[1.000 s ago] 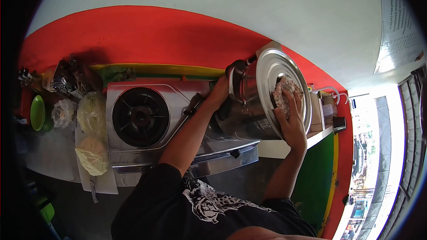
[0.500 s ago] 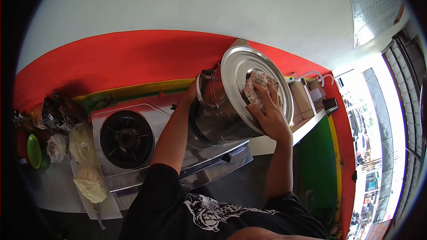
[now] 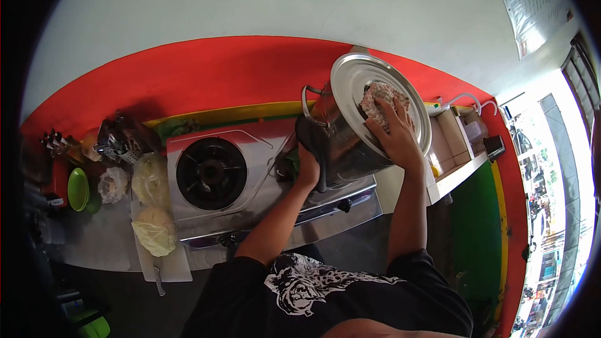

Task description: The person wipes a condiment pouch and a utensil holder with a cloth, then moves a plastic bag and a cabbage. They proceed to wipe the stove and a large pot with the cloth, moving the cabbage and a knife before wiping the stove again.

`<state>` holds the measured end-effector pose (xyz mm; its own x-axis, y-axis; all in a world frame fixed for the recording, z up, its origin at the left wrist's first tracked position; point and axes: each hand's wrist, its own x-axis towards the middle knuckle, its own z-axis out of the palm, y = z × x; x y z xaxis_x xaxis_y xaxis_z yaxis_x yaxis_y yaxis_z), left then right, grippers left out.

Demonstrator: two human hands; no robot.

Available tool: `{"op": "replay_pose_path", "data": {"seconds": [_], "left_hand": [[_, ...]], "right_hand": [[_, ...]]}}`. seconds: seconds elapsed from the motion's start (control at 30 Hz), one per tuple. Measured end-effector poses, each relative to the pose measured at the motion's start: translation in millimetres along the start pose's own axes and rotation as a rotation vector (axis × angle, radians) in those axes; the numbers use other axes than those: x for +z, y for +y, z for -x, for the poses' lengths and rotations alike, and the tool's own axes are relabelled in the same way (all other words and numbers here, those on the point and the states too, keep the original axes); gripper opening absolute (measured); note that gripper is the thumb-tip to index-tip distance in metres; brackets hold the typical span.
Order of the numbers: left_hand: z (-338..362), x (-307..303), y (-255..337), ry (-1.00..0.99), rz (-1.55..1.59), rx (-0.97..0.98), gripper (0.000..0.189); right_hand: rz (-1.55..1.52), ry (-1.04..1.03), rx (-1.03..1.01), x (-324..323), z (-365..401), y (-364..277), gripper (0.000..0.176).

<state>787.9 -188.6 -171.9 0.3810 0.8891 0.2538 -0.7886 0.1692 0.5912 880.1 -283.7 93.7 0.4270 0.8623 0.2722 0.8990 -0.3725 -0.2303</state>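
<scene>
A large steel pot [image 3: 341, 141] stands at the right side of the stove [image 3: 250, 213], leaning in this view, with a round steel lid [image 3: 350, 81] on it. A bunched, knobbly pinkish-white cloth [image 3: 375, 97] lies on the lid. My right hand [image 3: 399, 141] grips this cloth and presses on the lid, its fingers over the cloth. At the pot's left side, my left hand [image 3: 307, 166] is closed around a black curved piece [image 3: 319, 150], whose kind I cannot make out. Above that hand, the pot's loop handle [image 3: 307, 100] is free. The fingertips of my left hand are hidden.
A black burner [image 3: 211, 173] is on the stove's left. Further left are a chopping board [image 3: 178, 263] with a knife [image 3: 159, 281], wrapped cabbage [image 3: 154, 231], plastic bags [image 3: 113, 184] and a green bowl [image 3: 78, 189]. A tiled ledge [image 3: 447, 141] lies right of the pot.
My left hand has moved down from beside the pot's handle and now holds the black curved piece. My right hand stays on the cloth. The whole view has shifted.
</scene>
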Motion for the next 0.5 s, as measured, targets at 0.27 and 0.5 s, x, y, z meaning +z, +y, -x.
{"op": "replay_pose_path", "data": {"seconds": [0.27, 0.5], "left_hand": [[66.8, 35.9, 24.1, -0.073, -0.173, -0.174, 0.052], [-12.6, 130.2, 131.2, -0.294, -0.928, 0.474, 0.063]], "right_hand": [[-0.086, 0.071, 0.037, -4.1, 8.1, 0.2, 0.071], [-0.125, 0.102, -0.008, -0.5, 10.8, 10.6, 0.06]]}}
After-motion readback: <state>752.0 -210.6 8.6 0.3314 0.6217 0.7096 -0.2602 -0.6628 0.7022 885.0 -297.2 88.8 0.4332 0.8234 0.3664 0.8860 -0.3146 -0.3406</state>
